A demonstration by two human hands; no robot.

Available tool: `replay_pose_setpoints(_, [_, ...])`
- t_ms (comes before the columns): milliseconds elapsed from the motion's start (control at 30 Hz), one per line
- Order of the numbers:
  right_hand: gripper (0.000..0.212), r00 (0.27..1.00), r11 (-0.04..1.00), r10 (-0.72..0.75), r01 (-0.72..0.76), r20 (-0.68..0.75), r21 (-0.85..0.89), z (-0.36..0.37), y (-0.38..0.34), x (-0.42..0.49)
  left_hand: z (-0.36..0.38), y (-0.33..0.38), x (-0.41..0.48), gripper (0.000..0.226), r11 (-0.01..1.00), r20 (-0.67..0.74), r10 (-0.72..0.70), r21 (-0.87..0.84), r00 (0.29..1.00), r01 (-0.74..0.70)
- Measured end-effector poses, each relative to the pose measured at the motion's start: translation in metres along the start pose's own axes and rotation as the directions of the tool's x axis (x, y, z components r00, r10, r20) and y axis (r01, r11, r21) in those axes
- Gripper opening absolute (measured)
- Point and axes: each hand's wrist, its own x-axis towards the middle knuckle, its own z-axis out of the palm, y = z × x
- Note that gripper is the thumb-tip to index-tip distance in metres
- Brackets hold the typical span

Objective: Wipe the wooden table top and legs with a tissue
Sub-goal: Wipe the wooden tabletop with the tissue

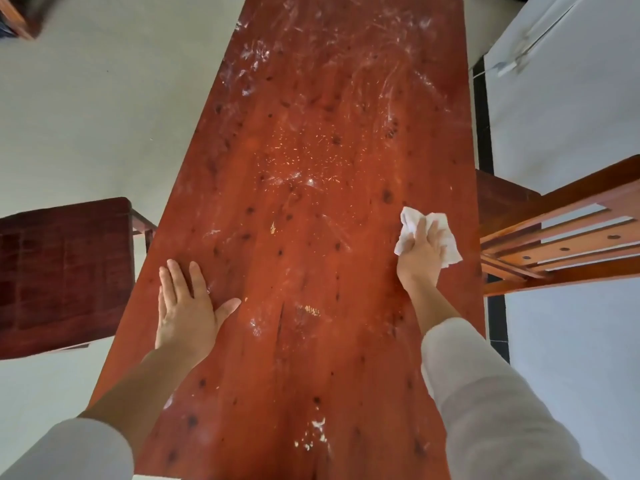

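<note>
Head view, near to far. White crumbs [317,434] lie on the near end of the counter [277,375], between the two pale sleeves, so this stretch looks not yet wiped. The left hand [188,306] rests flat on the wood near the left edge, fingers spread and holding nothing; its placement suggests a brace that steadies the body during the reach. A small pale smear [256,327] sits just beside its thumb. The right hand [420,252] lies further out, near the right edge, fingers curled over a crumpled tissue [408,220] and pressing it to the surface; the bunched hold gives a thicker pad and keeps the sheet from slipping under pressure. Whether the thumb pinches the tissue from below cannot be told. A chair seat [65,271] stands at the left side and a chair back [561,233] at the right, both close against the counter, which may hinder access to the legs, none of which show here. Beyond the hands, fine specks [294,157] mark the middle, and whitish streaks [346,57] cover the far end, so most of the top appears to remain
</note>
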Motion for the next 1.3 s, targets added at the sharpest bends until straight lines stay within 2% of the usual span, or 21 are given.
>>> replay_pose_setpoints(100, [0.053,0.977,0.974,-0.213,0.211,0.022,0.079,0.023,-0.050,-0.026,-0.001,0.000,-0.001,0.110,1.000,0.008,-0.001,0.002,1.000,0.001])
replay_pose_setpoints(167, [0.052,0.929,0.920,-0.362,0.344,0.071,0.187,0.032,-0.075,-0.060,-0.003,0.001,-0.002,0.107,1.000,0.019,0.000,0.001,1.000,0.000])
replay_pose_setpoints(300, [0.049,0.705,0.745,-0.663,0.587,0.253,0.318,0.028,-0.094,-0.109,-0.008,0.005,-0.005,0.104,1.000,0.041,-0.027,0.010,0.999,0.027])
replay_pose_setpoints(333, [0.056,0.677,0.709,-0.699,0.615,0.230,0.345,0.021,-0.088,-0.109,-0.008,0.006,-0.004,0.104,0.999,0.054,-0.034,0.009,0.998,0.034])
replay_pose_setpoints(367, [0.064,0.681,0.689,-0.713,0.637,0.167,0.346,0.013,-0.077,-0.104,-0.009,0.006,-0.004,0.103,0.999,0.065,-0.041,0.008,0.997,0.041])
replay_pose_setpoints(400, [0.067,0.699,0.678,-0.711,0.651,0.079,0.341,0.007,-0.060,-0.092,-0.010,0.006,-0.003,0.103,0.999,0.071,-0.045,0.010,0.996,0.044])
replay_pose_setpoints(433, [0.066,0.753,0.717,-0.657,0.617,0.021,0.326,0.002,-0.037,-0.077,-0.011,0.006,-0.002,0.103,0.999,0.074,-0.046,0.014,0.996,0.045])
replay_pose_setpoints(533, [0.047,0.956,0.936,-0.293,0.293,-0.032,0.194,-0.024,0.046,-0.035,-0.012,0.007,-0.003,0.101,0.999,0.085,-0.044,0.008,0.995,0.043])
replay_pose_setpoints(600, [0.044,0.998,0.992,-0.057,0.061,-0.040,0.113,-0.041,0.088,-0.033,-0.013,0.007,-0.003,0.098,0.999,0.082,-0.040,-0.002,0.996,0.041])
replay_pose_setpoints(633, [0.045,0.999,0.997,-0.024,0.026,-0.027,0.078,-0.043,0.097,-0.042,-0.012,0.007,-0.003,0.097,0.999,0.081,-0.038,-0.003,0.996,0.038])
replay_pose_setpoints(733, [0.044,0.991,0.980,-0.131,0.132,-0.014,0.149,-0.021,0.082,-0.089,-0.011,0.006,-0.003,0.096,0.999,0.067,-0.031,0.011,0.997,0.031])
replay_pose_setpoints(833, [0.063,0.939,0.923,-0.339,0.342,-0.048,0.177,0.011,0.047,-0.146,-0.011,0.006,-0.003,0.097,0.999,0.067,-0.033,0.005,0.997,0.033])
replay_pose_setpoints(900, [0.068,0.876,0.876,-0.458,0.415,0.153,0.245,0.019,0.026,-0.176,-0.012,0.007,-0.003,0.097,0.999,0.070,-0.039,-0.004,0.997,0.039])
replay_pose_setpoints(967, [0.062,0.758,0.811,-0.575,0.476,0.308,0.340,0.020,0.014,-0.192,-0.013,0.008,-0.006,0.098,0.999,0.057,-0.044,-0.026,0.997,0.045])
replay_pose_setpoints(1000, [0.059,0.707,0.771,-0.626,0.502,0.329,0.391,0.014,0.012,-0.194,-0.014,0.008,-0.008,0.097,0.998,0.031,-0.043,-0.041,0.999,0.044])
replay_pose_setpoints(1033, [0.058,0.694,0.751,-0.644,0.490,0.323,0.443,0.008,0.016,-0.187,-0.015,0.009,-0.011,0.097,0.998,-0.006,-0.033,-0.056,0.999,0.033])
replay_pose_setpoints(1067, [0.058,0.722,0.747,-0.634,0.477,0.277,0.463,-0.003,0.021,-0.179,-0.015,0.010,-0.016,0.096,0.997,-0.045,-0.016,-0.070,0.999,0.013])
replay_pose_setpoints(1133, [0.047,0.841,0.795,-0.525,0.431,0.128,0.427,-0.026,0.044,-0.155,-0.015,0.010,-0.027,0.094,0.993,-0.086,0.002,-0.115,0.996,-0.012])
replay_pose_setpoints(1200, [0.031,0.948,0.885,-0.317,0.301,-0.015,0.354,-0.046,0.084,-0.135,-0.013,0.004,-0.040,0.092,0.978,-0.090,-0.052,-0.204,0.995,0.033])
replay_pose_setpoints(1267, [0.039,0.996,0.971,-0.078,0.066,0.042,0.228,-0.051,0.122,-0.134,-0.011,-0.013,-0.053,0.092,0.962,-0.080,-0.120,-0.256,0.990,0.096])
replay_pose_setpoints(1300, [0.044,0.994,0.982,0.061,-0.076,0.093,0.172,-0.047,0.135,-0.143,-0.010,-0.024,-0.058,0.092,0.960,-0.078,-0.143,-0.255,0.987,0.119])
